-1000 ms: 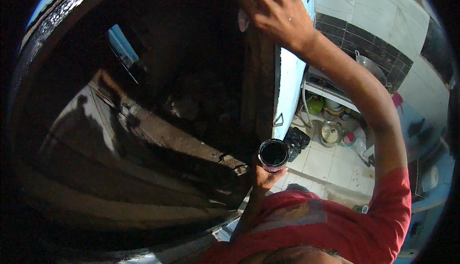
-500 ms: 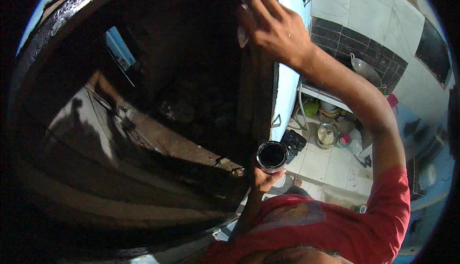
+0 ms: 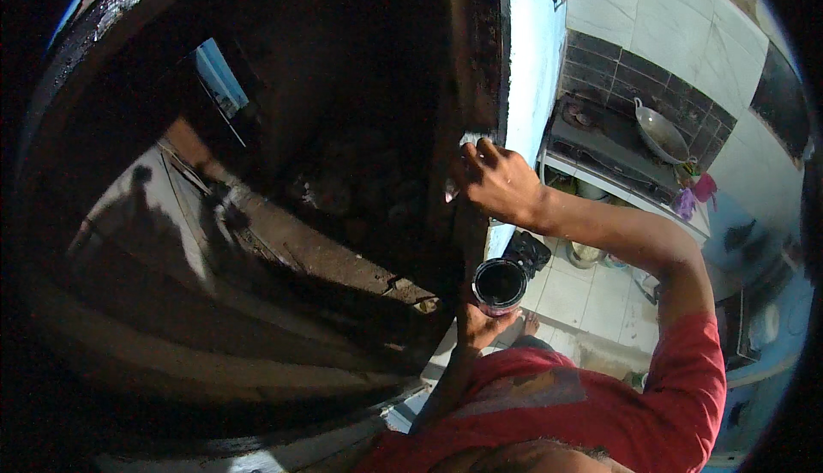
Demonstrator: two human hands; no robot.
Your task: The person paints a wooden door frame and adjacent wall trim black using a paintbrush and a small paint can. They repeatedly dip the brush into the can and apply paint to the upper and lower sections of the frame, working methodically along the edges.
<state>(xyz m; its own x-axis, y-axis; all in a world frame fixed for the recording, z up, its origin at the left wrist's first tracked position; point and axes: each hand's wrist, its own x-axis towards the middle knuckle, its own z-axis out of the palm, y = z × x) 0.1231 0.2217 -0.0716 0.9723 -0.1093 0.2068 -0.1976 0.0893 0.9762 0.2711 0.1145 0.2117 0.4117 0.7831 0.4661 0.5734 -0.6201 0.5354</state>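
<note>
My right hand (image 3: 495,183) grips a small paintbrush (image 3: 470,143) with pale bristles and presses it against the dark, glossy door frame (image 3: 467,70) beside a white wall edge (image 3: 527,61). My left hand (image 3: 473,325) holds a small round can (image 3: 499,286) of dark paint from below, at chest height, just under the right hand. A red sleeve covers my right upper arm.
A dark doorway (image 3: 283,181) opens to the left onto a sunlit lane. To the right is a tiled kitchen with a counter (image 3: 617,156), a metal wok (image 3: 662,134), pots on the tiled floor (image 3: 591,289) and a black bag (image 3: 527,252).
My right hand has come down the door frame with the brush, from the top of the view to mid-height. The can in my left hand has hardly moved.
</note>
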